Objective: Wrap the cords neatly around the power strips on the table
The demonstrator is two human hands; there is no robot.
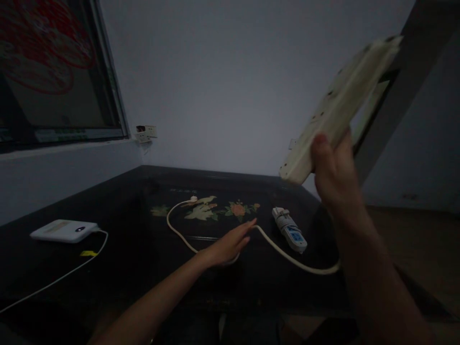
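Holding the long strip [343,93] aloft above the counter's [118,203] right edge, the right hand [332,165] is closed round its lower part in the head view. The left hand [230,243] reaches past the front edge, fingers out straight over the cord [289,258] — whether they press on it I cannot tell. That cord curves loosely from a plug [194,198] mid-counter to behind the right forearm, which hides its join. As for progress, the small strip [289,230] towards the right edge looks finished, its lead wrapped round it; the long cord appears still unwound. A power bank [64,231] lies near the left edge, cable [59,282] attached.
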